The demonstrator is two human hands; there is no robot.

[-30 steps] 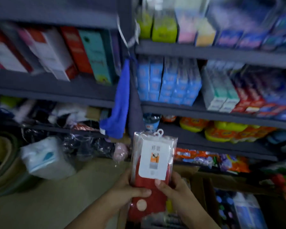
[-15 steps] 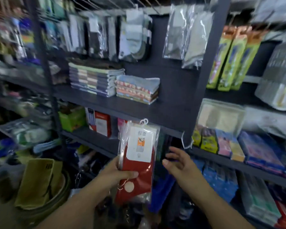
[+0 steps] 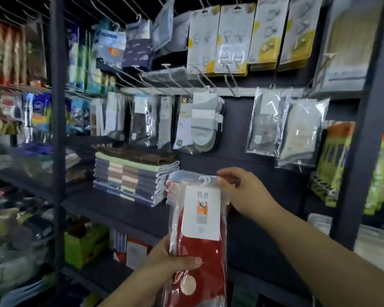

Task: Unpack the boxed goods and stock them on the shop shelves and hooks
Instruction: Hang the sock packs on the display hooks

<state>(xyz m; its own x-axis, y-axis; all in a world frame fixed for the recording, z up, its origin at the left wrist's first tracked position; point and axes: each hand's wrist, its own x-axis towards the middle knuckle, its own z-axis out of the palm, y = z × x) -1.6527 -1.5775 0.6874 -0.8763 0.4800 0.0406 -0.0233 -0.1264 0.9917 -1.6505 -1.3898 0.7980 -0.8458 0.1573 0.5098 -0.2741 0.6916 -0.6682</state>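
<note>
Right hand (image 3: 245, 193) now pinches sock packet (image 3: 200, 235) top between fingers (image 3: 223, 180).

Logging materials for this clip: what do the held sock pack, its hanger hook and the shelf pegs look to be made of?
Sock pack: clear glossy plastic film, judging by glare and wrinkles, over red knit fabric with a matte white paper-like label. Hanger hook: small and white, probably moulded plastic. Pegs: thin grey rods with a dull sheen, likely metal wire. Left hand grips the pack low; right hand pinches its top.

Dark shelf (image 3: 111, 209) bears a stack of folded towels (image 3: 131, 176).
</note>
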